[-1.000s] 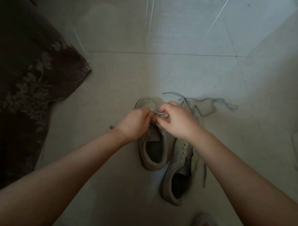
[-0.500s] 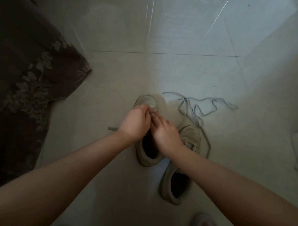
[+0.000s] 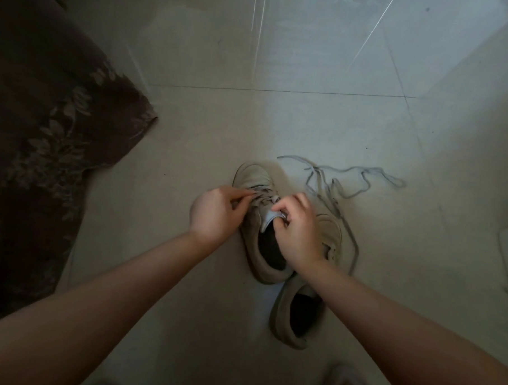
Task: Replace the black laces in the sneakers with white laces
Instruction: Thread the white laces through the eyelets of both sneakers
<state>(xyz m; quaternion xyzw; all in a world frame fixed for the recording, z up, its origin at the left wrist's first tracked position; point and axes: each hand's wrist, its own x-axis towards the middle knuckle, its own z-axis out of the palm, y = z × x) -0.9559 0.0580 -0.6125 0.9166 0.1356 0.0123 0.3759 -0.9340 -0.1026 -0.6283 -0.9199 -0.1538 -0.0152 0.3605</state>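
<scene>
Left hand [image 3: 214, 212] pinches the lace at the eyelets of the left sneaker [image 3: 260, 221]; right hand [image 3: 296, 226], which sat lower a moment ago, now grips its tongue [image 3: 270, 217]. Loose lace [image 3: 343, 181] lies on the floor at 1 o'clock (limp, light; take its tip). Second sneaker [image 3: 300, 310] at 5 o'clock.

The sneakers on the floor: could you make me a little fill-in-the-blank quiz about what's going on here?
1. The right hand pinches the ____ of the left sneaker.
2. The left hand pinches a lace near that sneaker's ____.
3. The loose lace lies on the tiled ____.
4. The patterned dark cloth lies to the person's ____.

Missing words: tongue; toe; floor; left
</scene>
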